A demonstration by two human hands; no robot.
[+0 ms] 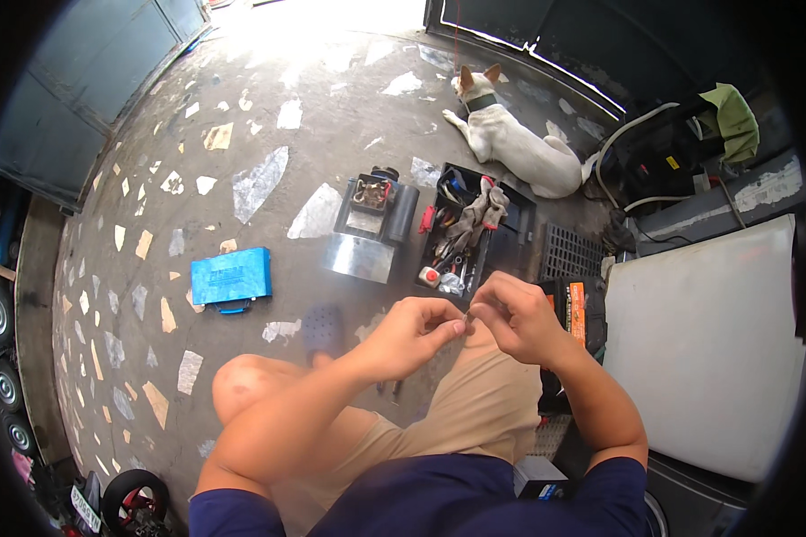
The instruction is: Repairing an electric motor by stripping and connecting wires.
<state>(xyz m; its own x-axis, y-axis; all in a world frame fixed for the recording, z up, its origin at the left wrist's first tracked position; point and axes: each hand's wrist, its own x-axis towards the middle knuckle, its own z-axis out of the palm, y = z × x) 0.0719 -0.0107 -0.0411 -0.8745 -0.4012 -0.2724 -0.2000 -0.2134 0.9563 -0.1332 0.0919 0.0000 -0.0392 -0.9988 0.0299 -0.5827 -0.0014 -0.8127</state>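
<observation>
My left hand (418, 338) and my right hand (519, 319) meet above my right knee, fingertips pinched close together. Whatever they hold between them is too small to make out. Just beyond them on the floor stands an open black toolbox (527, 215) with work gloves (484, 215), wrenches and other hand tools in it. Left of the toolbox sits a grey electric motor (401, 213) with an open box of wires (372, 192) on top. A curved sheet-metal cover (358, 257) is at its near side.
A blue carry case (231, 277) lies on the floor to the left. A white dog (533, 157) lies beyond the toolbox. At right stand a large white panel (703, 345) and a black crate (571, 251). A motorcycle wheel (134, 501) shows at lower left.
</observation>
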